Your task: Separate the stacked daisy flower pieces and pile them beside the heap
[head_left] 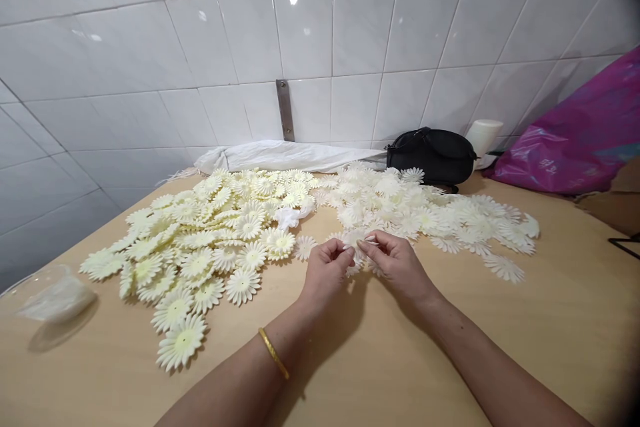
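Between my two hands, above the table, is a white artificial flower petal piece, partly hidden by the fingers. My left hand pinches its left side with thumb and forefinger; a gold bangle circles that wrist. On the other side, my right hand has its thumb and forefinger closed at the piece's right edge. Left of the hands spreads a heap of pale yellow daisy-shaped flower pieces. Beyond and to the right lies a looser pile of thin white flower pieces.
A clear bag of white material sits at the left edge of the wooden table. Along the tiled wall lie a white wrapped bundle, a black pouch, a white bottle and a purple plastic bag.
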`<state>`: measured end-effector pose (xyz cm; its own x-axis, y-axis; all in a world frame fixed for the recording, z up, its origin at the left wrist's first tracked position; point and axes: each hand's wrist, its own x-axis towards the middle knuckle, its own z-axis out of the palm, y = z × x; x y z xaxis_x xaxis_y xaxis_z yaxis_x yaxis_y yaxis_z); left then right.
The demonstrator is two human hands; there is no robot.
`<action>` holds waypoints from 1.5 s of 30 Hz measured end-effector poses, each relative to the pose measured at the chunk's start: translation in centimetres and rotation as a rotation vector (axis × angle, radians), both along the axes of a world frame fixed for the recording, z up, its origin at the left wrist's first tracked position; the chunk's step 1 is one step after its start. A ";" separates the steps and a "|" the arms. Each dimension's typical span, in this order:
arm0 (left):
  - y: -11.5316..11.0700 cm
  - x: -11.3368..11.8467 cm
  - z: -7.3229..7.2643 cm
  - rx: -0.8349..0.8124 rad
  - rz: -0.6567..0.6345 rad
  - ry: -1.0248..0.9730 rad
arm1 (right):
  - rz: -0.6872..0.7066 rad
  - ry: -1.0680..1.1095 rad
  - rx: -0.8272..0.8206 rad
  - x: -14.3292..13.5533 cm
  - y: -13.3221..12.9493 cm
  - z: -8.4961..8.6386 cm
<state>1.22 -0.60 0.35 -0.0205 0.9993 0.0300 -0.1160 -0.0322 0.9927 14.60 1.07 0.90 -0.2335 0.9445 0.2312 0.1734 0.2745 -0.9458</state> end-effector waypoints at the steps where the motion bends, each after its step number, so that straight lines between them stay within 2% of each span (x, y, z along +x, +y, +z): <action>1: 0.0 0.0 0.0 0.001 -0.005 -0.001 | -0.007 0.012 -0.009 -0.1 0.0 -0.2; 4: 0.0 0.1 0.1 -0.041 -0.049 -0.070 | 0.013 0.058 -0.056 -0.2 0.1 -0.8; 8: 0.2 -0.1 -0.1 -0.076 -0.146 -0.223 | 0.053 0.096 -0.079 -0.3 0.0 -0.7; 15: 0.3 -0.2 -0.6 -0.084 -0.229 -0.292 | 0.029 0.037 -0.035 -0.1 0.4 -0.8; 22: 0.2 0.0 -0.4 -0.023 -0.152 -0.152 | -0.015 0.098 -0.163 -0.1 0.5 -0.8; 26: 0.8 -0.7 -0.2 -0.086 0.029 -0.123 | -0.210 0.135 -0.107 0.6 0.9 -0.1; 29: 1.0 -1.0 -0.1 0.002 0.094 -0.043 | -0.302 0.017 -0.051 1.2 1.2 -0.1; 33: 0.7 -0.8 -0.3 0.103 0.063 0.125 | -0.355 -0.247 0.048 1.6 1.4 -0.4; 38: 0.6 -0.9 -0.4 0.136 0.066 0.227 | -0.529 -0.508 0.312 1.7 1.5 -0.7; 40: 0.6 -1.1 -0.3 0.155 0.103 0.237 | -0.482 -0.614 0.446 1.3 1.3 -1.1; 43: 0.5 -1.2 0.0 0.208 0.162 0.258 | -0.209 -0.867 0.548 0.2 0.8 -1.9; 45: 0.2 -1.2 0.3 0.259 0.196 0.325 | -0.033 -1.019 0.540 -0.6 0.7 -2.5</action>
<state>0.07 -0.44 0.69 -0.1570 0.9362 0.3143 0.2332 -0.2741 0.9330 14.04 1.75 -1.65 -0.5210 0.7889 0.3259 0.8038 0.5819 -0.1236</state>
